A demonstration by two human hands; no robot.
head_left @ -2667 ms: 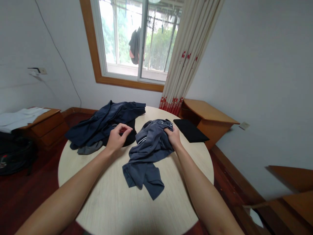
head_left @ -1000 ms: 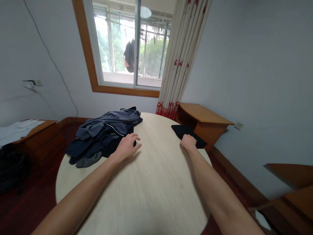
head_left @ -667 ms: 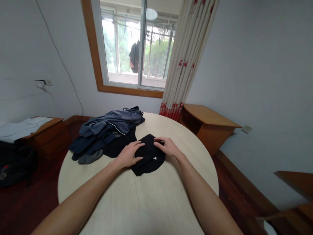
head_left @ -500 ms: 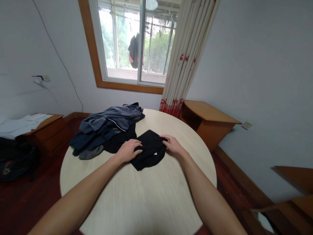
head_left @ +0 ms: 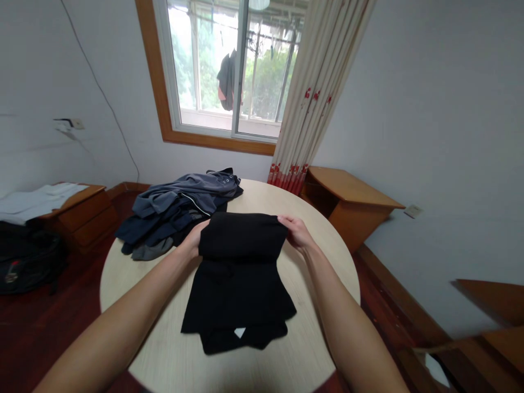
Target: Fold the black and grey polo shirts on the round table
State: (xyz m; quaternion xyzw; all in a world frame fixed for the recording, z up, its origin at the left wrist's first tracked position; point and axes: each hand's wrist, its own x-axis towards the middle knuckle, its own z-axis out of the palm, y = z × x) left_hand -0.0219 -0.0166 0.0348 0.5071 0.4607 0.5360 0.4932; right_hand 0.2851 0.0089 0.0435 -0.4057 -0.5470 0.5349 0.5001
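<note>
A black garment (head_left: 241, 295) is being held by its far end between the two hands, while its near end is being spread over the pale, round counter (head_left: 164, 311). The left side of the cloth is being grasped by the left hand (head_left: 194, 239), whose fingers are being partly hidden behind it. The far right corner is being pinched between the thumb and fingers of the right hand (head_left: 298, 232). A crease is being formed across the middle of the garment, and a small white patch (head_left: 239, 332) is being shown close to its near edge. Just beyond the left hand, a grey-blue shirt (head_left: 184, 194) with white piping is being supported by dark navy cloth (head_left: 158, 230), from under which a grey piece of fabric (head_left: 152, 250) is being exposed. Beyond the counter, a window (head_left: 239, 71) is being partly covered by a cream curtain (head_left: 323, 82) with red flowers.
</note>
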